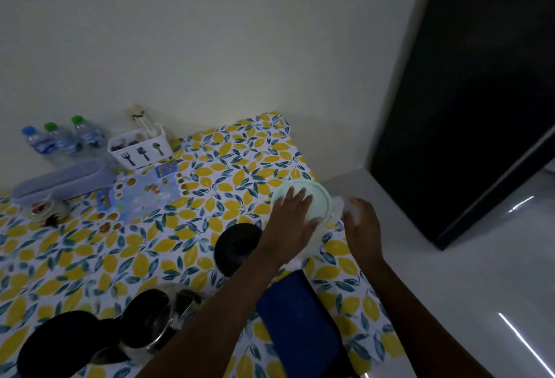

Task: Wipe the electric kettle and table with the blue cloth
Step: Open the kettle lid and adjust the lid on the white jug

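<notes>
Both forearms bare, reaching forward from the lower edge of frame. Left hand (292,218): palm down, fingers spread and extended, laid flat, wrist straight. Right hand (362,229): just beside the left, apart from it, palm turned inward toward the left, fingers loosely curled and parted, holding nothing. Right forearm runs roughly parallel to the left.

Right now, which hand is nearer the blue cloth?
Left. The left hand rests flat on the pale green lid, its forearm passing right beside the blue cloth. The right hand hovers open off to the cloth's far right side.
</notes>
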A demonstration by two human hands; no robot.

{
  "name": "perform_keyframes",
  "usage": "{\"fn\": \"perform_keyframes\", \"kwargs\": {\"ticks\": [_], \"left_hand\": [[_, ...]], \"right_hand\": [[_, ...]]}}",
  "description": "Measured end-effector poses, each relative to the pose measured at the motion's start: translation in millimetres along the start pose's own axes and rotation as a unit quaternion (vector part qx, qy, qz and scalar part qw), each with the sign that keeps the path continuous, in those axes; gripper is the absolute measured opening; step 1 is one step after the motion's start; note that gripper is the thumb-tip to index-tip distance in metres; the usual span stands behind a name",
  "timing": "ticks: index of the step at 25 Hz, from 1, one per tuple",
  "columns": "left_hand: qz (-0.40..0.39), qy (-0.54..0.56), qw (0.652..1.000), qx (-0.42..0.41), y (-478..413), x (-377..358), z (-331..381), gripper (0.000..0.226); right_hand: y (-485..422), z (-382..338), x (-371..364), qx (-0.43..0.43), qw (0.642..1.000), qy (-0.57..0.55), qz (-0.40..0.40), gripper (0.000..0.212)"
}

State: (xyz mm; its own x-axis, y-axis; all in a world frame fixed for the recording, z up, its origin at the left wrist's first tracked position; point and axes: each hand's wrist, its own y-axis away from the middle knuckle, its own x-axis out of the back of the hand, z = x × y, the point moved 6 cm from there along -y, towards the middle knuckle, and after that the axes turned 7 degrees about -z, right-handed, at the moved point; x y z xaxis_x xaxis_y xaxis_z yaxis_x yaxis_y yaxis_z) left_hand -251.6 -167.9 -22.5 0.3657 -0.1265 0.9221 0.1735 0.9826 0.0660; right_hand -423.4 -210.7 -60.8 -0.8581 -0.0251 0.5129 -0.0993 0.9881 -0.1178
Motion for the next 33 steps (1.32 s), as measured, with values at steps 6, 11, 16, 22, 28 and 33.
{"fn": "perform_keyframes", "kwargs": {"ticks": [6,11,16,22,28,33], "left_hand": [[-0.081,-0.14,0.984,0.078,-25.3,-33.4,-7.1,0.092],[-0.058,-0.123,0.988,0.077,-26.6,-40.6,-7.1,0.086],[-0.059,-0.071,0.992,0.09,-7.8,-27.6,-14.7,0.091],[-0.025,-0.073,0.99,0.115,53.7,0.8,-16.3,0.099],[0.04,-0.038,0.986,0.158,135.8,37.0,-23.7,0.094],[0.092,0.006,0.982,0.162,188.9,65.8,-34.2,0.091]], "right_hand": [[-66.6,27.2,-47.0,-0.127,0.971,-0.111,-0.17,0.015],[-83.3,40.4,-57.9,-0.147,0.958,-0.167,-0.182,0.013],[-69.4,22.3,-58.3,-0.151,0.957,-0.209,-0.136,0.012],[-35.3,-43.8,-66.6,-0.073,0.96,-0.208,-0.172,0.009],[10.0,-121.7,-89.7,0.01,0.964,-0.17,-0.203,0.01],[41.4,-179.6,-103.9,0.039,0.967,-0.113,-0.227,0.013]]}}
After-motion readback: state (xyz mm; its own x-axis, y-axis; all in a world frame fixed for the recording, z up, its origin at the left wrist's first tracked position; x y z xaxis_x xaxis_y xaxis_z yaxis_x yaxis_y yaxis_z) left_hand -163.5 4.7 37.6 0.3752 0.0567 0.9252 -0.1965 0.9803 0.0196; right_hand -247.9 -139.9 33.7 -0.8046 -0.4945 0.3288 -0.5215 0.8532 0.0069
